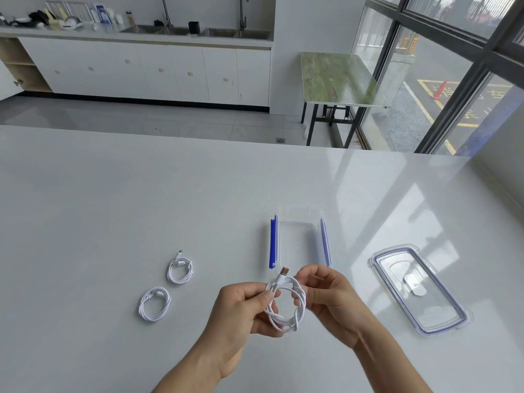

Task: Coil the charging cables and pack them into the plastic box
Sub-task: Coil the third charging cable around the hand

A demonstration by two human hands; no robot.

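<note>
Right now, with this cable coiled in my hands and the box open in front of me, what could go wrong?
1. The held coil has no tie; it may spring open once the left hand and right hand let go.
2. Its plug end sticks out and could catch the rim of the plastic box.

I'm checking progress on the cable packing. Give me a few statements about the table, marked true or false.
1. Both hands, left and right, hold one coiled cable. True.
2. The box already holds a cable. False: it is empty.
3. Two coiled cables, one farther and one nearer, lie on the table left of the hands. True.
4. The lid is on the box. False: it lies apart, to the box's right.
</note>
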